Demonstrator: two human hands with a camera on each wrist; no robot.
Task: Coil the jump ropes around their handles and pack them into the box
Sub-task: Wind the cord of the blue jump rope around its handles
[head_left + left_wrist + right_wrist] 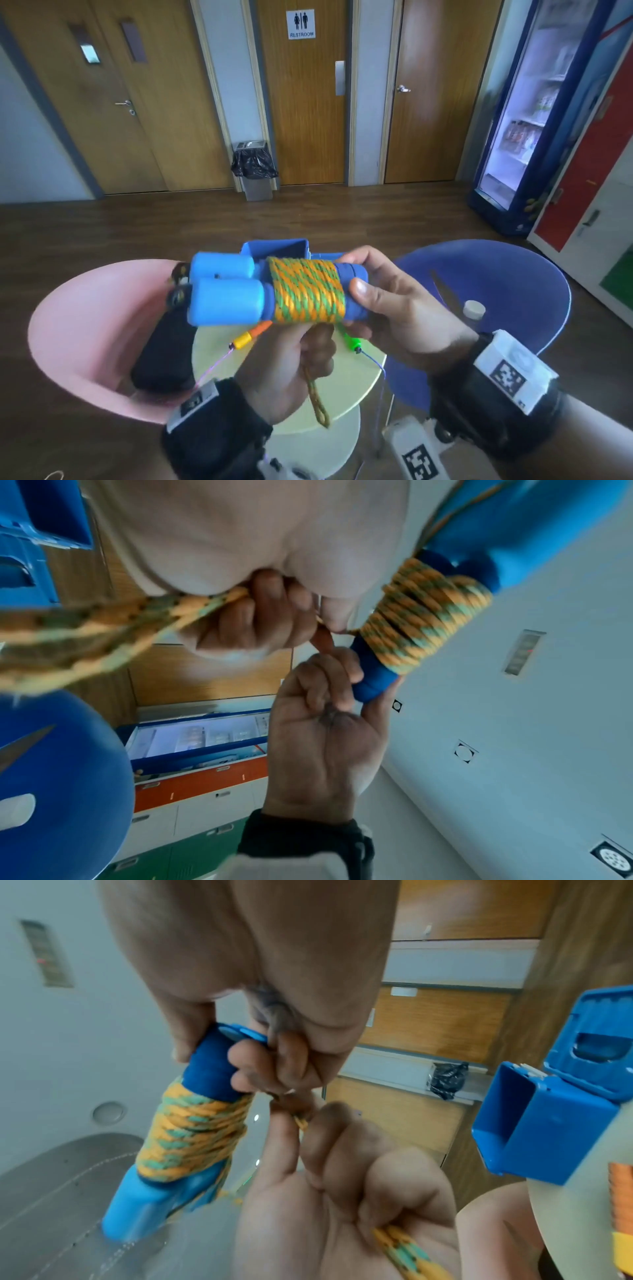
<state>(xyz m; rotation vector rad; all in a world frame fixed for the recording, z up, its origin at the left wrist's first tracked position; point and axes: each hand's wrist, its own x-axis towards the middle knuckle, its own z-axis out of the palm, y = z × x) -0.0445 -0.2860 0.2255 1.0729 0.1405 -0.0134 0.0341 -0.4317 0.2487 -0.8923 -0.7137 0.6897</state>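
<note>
Two handles lie bundled above the tabletop, just before the box; our right hand clasps their ends, our left hand pinches the rope tail. We should keep tension while tucking it.

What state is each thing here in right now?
Jump rope: mostly coiled around its blue handles, loose loop still hanging.
Blue box: open, lid swung back.
Left hand: grips the loose rope end.
Right hand: fingers grip the handle ends.
Bin: lined with a black bag.
</note>
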